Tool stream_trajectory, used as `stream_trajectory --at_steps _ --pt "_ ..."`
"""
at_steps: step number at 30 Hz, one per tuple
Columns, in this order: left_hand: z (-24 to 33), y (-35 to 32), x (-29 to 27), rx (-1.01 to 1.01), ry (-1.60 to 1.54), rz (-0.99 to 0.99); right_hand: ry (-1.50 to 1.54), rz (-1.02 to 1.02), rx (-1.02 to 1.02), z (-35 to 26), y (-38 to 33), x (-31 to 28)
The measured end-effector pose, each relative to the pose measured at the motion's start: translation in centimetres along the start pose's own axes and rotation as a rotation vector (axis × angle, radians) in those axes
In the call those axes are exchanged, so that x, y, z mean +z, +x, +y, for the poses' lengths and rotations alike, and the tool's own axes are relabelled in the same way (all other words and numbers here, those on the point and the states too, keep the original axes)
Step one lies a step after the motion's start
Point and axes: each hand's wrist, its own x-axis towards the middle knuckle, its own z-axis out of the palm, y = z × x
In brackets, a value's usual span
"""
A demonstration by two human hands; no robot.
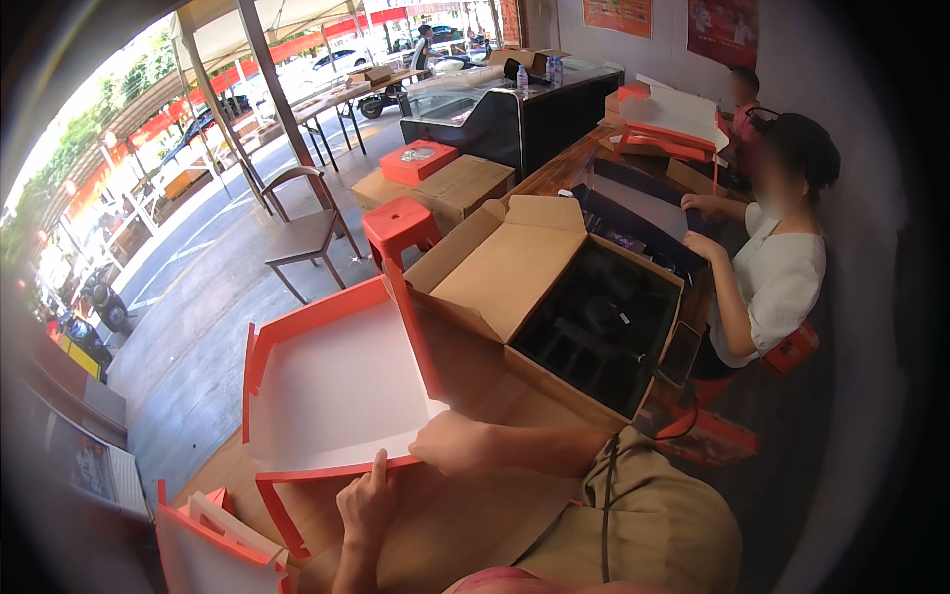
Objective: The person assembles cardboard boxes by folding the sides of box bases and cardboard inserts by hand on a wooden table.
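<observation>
A cardboard box [336,381], red outside and white inside, lies part-folded on the wooden table in front of me, its walls partly raised and loose flaps at its corners. My right hand [450,441] is closed on its near right corner, gripping the wall there. Along the near wall, my left hand [366,500] has its index finger laid over the red edge and its other fingers curled outside, holding that wall. The left thumb is hard to make out. At the lower left lies another red and white cardboard piece [223,544], partly folded.
Right of the box, an open brown carton [495,267] holds a black insert. Beyond it a co-worker [782,257] handles a dark box [643,203]. A phone [680,353] sits at the carton's edge. A red stool [401,228] and a chair [307,233] stand past the table.
</observation>
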Motion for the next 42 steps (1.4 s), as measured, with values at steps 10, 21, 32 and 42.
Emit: stream_trajectory --at_steps 10,21,32,42 --pt "-6.2 -0.2 -10.4 -0.608 0.056 -0.19 0.071 0.064 0.051 1.2 -2.3 -1.9" --pt "-10.3 -3.0 -8.9 -0.541 0.228 -0.285 0.008 0.339 -0.001 3.2 -4.5 1.2" --pt "-7.2 -9.4 -9.4 -0.304 -0.045 -0.158 0.145 0.624 -0.152 4.3 -9.8 7.5" --pt "-5.2 -18.5 -5.4 -0.111 -0.181 0.01 0.133 0.761 -0.225 3.6 -12.4 9.1"
